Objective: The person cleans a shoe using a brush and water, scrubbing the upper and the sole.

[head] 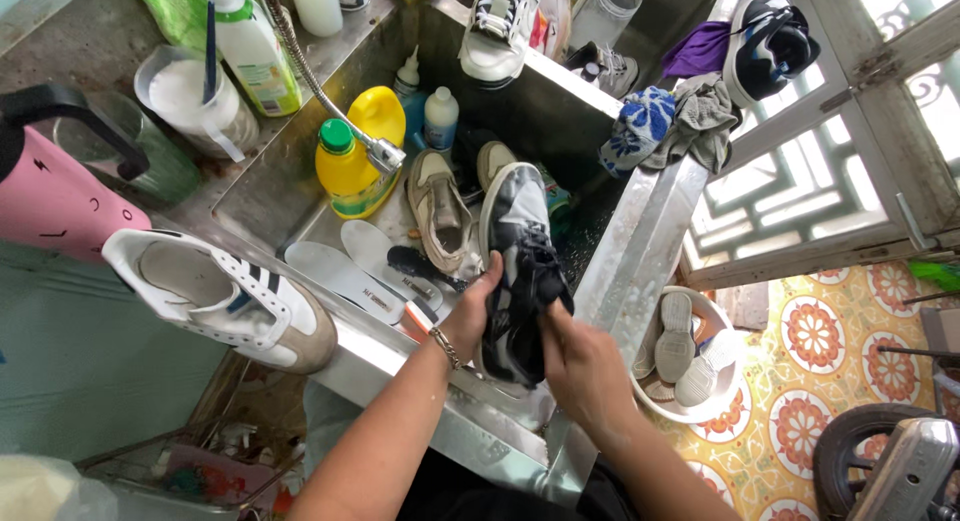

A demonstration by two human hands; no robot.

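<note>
Stainless steel is forming the sink (pixel 290 171) that is filling the head view. Over its near rim, both hands are holding a black and grey sneaker (pixel 520 271), toe pointing away from the person. The left hand (pixel 472 306), wearing a bracelet at the wrist, is clasping the shoe's left side, fingers curled over the upper. The right hand (pixel 580 366) is closing around the heel end from below and the right; its fingertips are hidden behind the shoe.

Inside the basin, a worn beige shoe (pixel 437 206) is lying just beside the held sneaker, with two white insoles (pixel 345 276) and a dark brush (pixel 415 264) near it. A yellow bottle with a green cap (pixel 352 161) is standing under the flexible tap (pixel 385 153). A white sneaker with dark stripes (pixel 220 296) is resting on the left counter edge. On the patterned floor to the right, a white basin (pixel 690 356) is holding more shoes, soles up.
</note>
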